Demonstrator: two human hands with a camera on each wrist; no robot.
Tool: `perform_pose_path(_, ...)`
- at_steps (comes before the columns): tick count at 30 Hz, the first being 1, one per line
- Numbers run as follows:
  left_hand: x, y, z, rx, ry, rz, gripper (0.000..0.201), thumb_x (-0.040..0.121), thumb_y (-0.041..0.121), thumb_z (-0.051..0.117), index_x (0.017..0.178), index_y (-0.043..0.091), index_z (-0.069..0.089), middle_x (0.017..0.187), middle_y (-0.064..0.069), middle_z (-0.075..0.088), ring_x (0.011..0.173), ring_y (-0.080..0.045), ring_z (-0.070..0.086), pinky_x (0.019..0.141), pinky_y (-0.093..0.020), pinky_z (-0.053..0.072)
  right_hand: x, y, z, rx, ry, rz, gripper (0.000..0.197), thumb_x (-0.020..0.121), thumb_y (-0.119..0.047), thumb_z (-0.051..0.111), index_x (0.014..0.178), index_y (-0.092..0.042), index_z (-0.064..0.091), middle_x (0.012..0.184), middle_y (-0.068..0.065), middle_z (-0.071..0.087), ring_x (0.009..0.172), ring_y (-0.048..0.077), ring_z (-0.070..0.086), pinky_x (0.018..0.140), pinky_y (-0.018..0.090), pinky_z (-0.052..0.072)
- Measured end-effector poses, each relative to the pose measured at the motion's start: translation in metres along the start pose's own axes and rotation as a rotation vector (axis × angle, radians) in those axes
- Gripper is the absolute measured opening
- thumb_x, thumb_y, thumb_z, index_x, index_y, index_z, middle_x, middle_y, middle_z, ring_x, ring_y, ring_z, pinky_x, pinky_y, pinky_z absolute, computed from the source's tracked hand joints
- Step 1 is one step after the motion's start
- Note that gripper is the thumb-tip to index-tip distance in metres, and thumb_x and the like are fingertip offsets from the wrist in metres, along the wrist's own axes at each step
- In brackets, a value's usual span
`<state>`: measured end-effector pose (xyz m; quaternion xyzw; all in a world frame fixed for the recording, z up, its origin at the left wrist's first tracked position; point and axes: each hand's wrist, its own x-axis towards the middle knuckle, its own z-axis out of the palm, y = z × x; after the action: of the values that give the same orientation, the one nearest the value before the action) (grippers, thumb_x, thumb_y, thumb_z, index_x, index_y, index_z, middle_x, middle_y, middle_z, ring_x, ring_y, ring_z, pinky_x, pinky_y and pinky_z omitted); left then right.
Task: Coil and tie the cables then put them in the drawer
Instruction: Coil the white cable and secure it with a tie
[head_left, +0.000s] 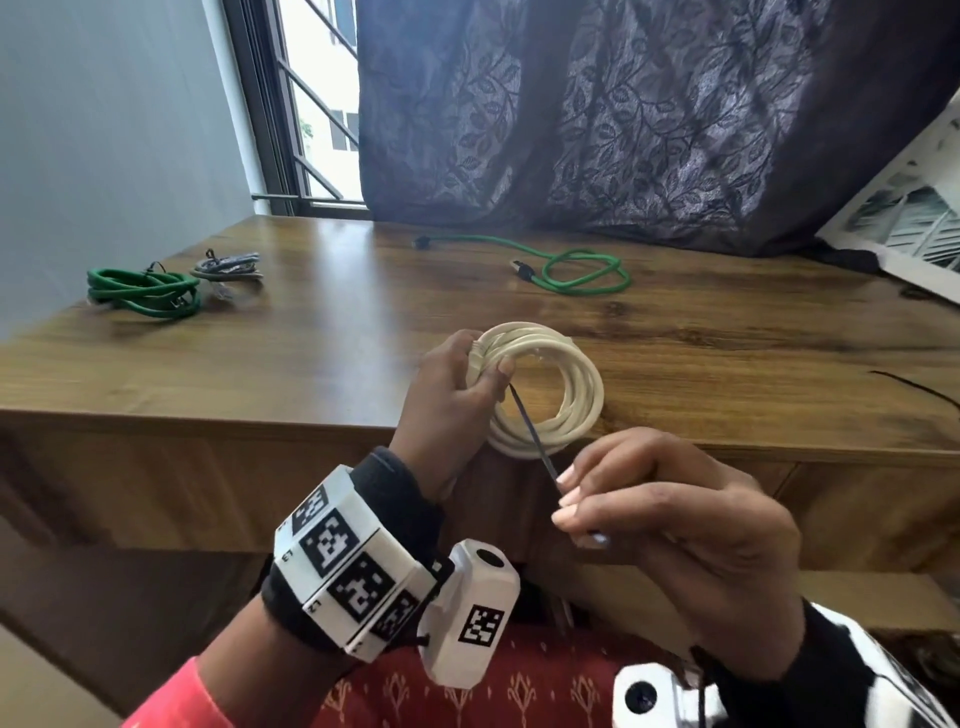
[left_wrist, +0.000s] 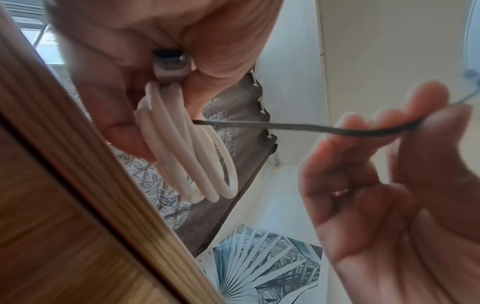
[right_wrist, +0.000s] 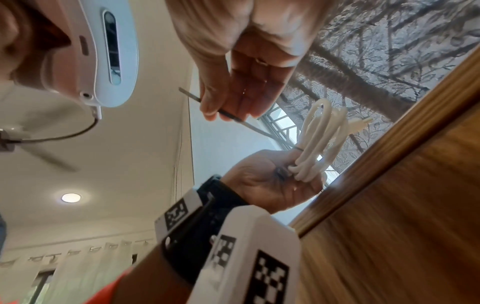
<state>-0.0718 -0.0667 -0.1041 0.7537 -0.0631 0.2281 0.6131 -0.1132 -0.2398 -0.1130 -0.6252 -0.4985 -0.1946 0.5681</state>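
Gripping the white coiled cable at its left side, the left hand keeps the loops pressed together between thumb and fingers, just above the front edge of the wooden worktop. In the left wrist view the cable's grey plug sits inside this grip, against the palm. A thin black tie comes out from the bundle near the left thumb and runs down toward the right hand, which pinches its free end between the fingertips; in the right wrist view the end of the tie sticks out beyond the fingers. The tie looks stretched almost straight between the two hands. On the far left of the worktop lie a coiled green cable and, just beside it, a coiled grey cable; both look already bundled. Further back, near the middle, a second green cable lies loose, with one open loop and its ends spread out. A dark patterned curtain hangs behind the worktop, and a leaf-print picture leans at the right. Whether the wooden front under the worktop edge is a drawer, I cannot tell.
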Motion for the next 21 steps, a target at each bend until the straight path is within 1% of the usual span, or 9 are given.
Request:
perform_pose_path(2, -0.001, -0.001, 0.001, 0.003, 0.0, -0.012, 0.01, 0.087, 0.016, 0.059, 0.079, 0.02, 0.055, 0.067, 0.005, 0.053, 0.063, -0.012, 0.048, 0.062, -0.028, 0.038, -0.001, -0.003, 0.0, 0.083, 0.044, 0.067, 0.007, 0.075, -0.011, 0.068, 0.08, -0.007, 0.069, 0.076, 0.001, 0.064, 0.078, 0.022, 0.065, 0.071, 0.027, 0.051)
perform_pose_path(5, -0.003, -0.001, 0.004, -0.023, -0.012, -0.026, 0.006, 0.09, 0.005, 0.055, 0.09, 0.01, 0.059, 0.074, 0.0, 0.057, 0.07, -0.014, 0.052, 0.068, -0.032, 0.042, 0.0, -0.007, 0.001, 0.226, 0.103, 0.199, 0.012, 0.077, -0.02, 0.069, 0.08, -0.009, 0.071, 0.076, -0.002, 0.067, 0.073, 0.017, 0.065, 0.069, 0.023, 0.051)
perform_pose_path(7, -0.004, -0.003, 0.006, -0.039, -0.029, -0.025, 0.008, 0.089, 0.009, 0.057, 0.096, 0.005, 0.06, 0.079, -0.005, 0.06, 0.074, -0.018, 0.054, 0.071, -0.035, 0.044, 0.001, -0.01, 0.001, 0.316, 0.147, 0.272, 0.014, 0.076, -0.025, 0.07, 0.079, -0.011, 0.071, 0.074, -0.003, 0.069, 0.067, 0.013, 0.064, 0.064, 0.021, 0.051)
perform_pose_path(11, -0.006, -0.005, 0.01, -0.013, -0.053, -0.04, 0.037, 0.077, 0.032, 0.055, 0.097, 0.002, 0.06, 0.083, -0.019, 0.062, 0.074, -0.037, 0.055, 0.072, -0.049, 0.048, 0.004, -0.012, 0.0, 0.352, 0.185, 0.38, 0.019, 0.072, -0.033, 0.071, 0.079, -0.016, 0.073, 0.067, 0.001, 0.069, 0.058, 0.012, 0.062, 0.059, 0.019, 0.051)
perform_pose_path(14, -0.006, -0.006, 0.01, 0.009, -0.056, -0.051, 0.02, 0.087, 0.019, 0.059, 0.095, 0.001, 0.06, 0.072, -0.006, 0.057, 0.067, -0.021, 0.051, 0.065, -0.042, 0.043, 0.005, -0.012, 0.0, 0.379, 0.175, 0.472, 0.028, 0.068, -0.038, 0.072, 0.08, -0.013, 0.073, 0.061, 0.004, 0.067, 0.055, 0.011, 0.061, 0.057, 0.018, 0.05)
perform_pose_path(15, -0.005, -0.005, 0.01, 0.026, -0.055, -0.047, 0.013, 0.089, 0.013, 0.058, 0.094, 0.001, 0.06, 0.071, -0.002, 0.056, 0.067, -0.019, 0.051, 0.065, -0.038, 0.042, 0.006, -0.012, 0.0, 0.383, 0.174, 0.489, 0.028, 0.067, -0.039, 0.073, 0.08, -0.014, 0.074, 0.06, 0.006, 0.066, 0.053, 0.011, 0.06, 0.056, 0.018, 0.049)
perform_pose_path(17, -0.006, -0.005, 0.01, 0.047, -0.057, -0.034, 0.01, 0.09, 0.011, 0.056, 0.092, 0.002, 0.06, 0.071, -0.002, 0.057, 0.068, -0.019, 0.052, 0.066, -0.04, 0.044, 0.007, -0.012, 0.0, 0.402, 0.194, 0.517, 0.021, 0.064, -0.031, 0.075, 0.075, -0.013, 0.074, 0.061, 0.007, 0.066, 0.05, 0.011, 0.057, 0.053, 0.018, 0.048)
perform_pose_path(19, -0.006, -0.004, 0.011, 0.049, -0.061, -0.012, 0.02, 0.088, 0.019, 0.057, 0.093, 0.0, 0.06, 0.073, -0.008, 0.058, 0.07, -0.024, 0.053, 0.069, -0.046, 0.047, 0.01, -0.011, 0.0, 0.426, 0.223, 0.559, 0.013, 0.063, -0.024, 0.067, 0.067, -0.013, 0.072, 0.059, 0.004, 0.066, 0.045, 0.01, 0.053, 0.05, 0.017, 0.046)
perform_pose_path(21, -0.007, -0.004, 0.012, 0.057, -0.062, 0.0, 0.034, 0.079, 0.03, 0.054, 0.093, 0.0, 0.06, 0.073, -0.01, 0.058, 0.07, -0.025, 0.053, 0.069, -0.047, 0.047, 0.012, -0.01, 0.001, 0.426, 0.244, 0.598, 0.015, 0.061, -0.027, 0.063, 0.063, -0.014, 0.071, 0.059, 0.003, 0.065, 0.042, 0.009, 0.051, 0.049, 0.017, 0.045)
